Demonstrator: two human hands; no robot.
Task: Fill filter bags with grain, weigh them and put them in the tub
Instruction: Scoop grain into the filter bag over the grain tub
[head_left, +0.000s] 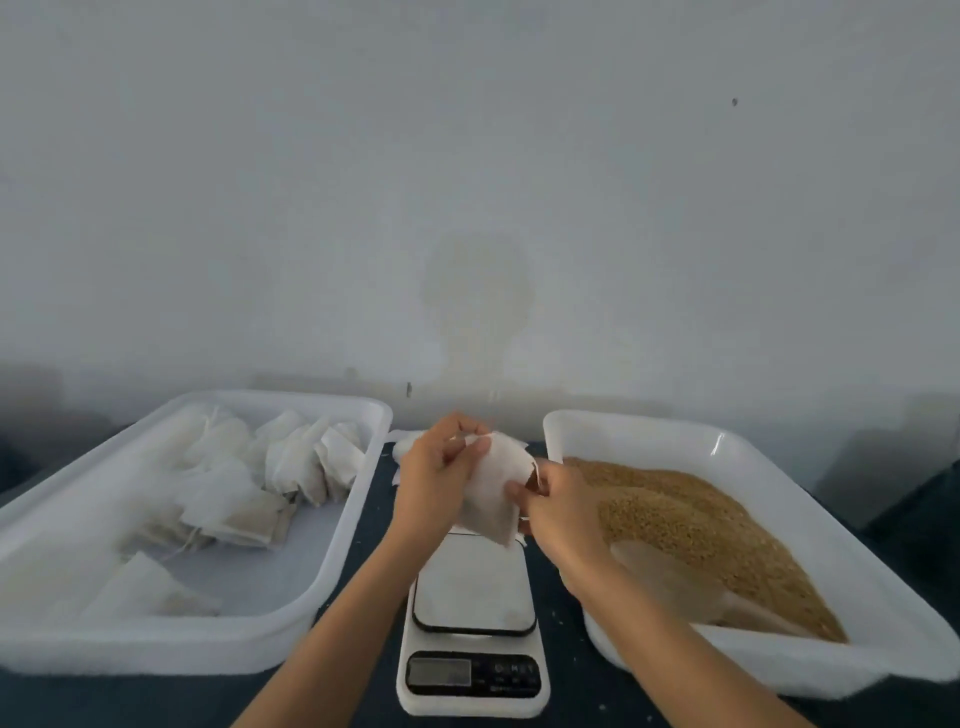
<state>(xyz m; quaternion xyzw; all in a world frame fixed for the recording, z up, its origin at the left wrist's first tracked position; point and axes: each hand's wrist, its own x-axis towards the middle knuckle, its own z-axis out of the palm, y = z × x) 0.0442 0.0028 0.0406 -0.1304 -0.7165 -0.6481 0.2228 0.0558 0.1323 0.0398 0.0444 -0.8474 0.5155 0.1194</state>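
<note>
White filter bag (493, 483) held above the scale (474, 613), pinched at top corner and right edge, hanging tilted; white scale on dark table between both tubs, platform bare, display unreadable; left tub (343, 525) holds filled bags (291, 467) in loose heap; right tub (571, 431) holds golden-brown grain (691, 525).

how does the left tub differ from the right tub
The left tub holds filled filter bags; the right tub holds loose brown grain with a scoop in it. The left tub's floor shows bare near the front; grain covers most of the right's. Both are white, rectangular and flank the scale.
</note>
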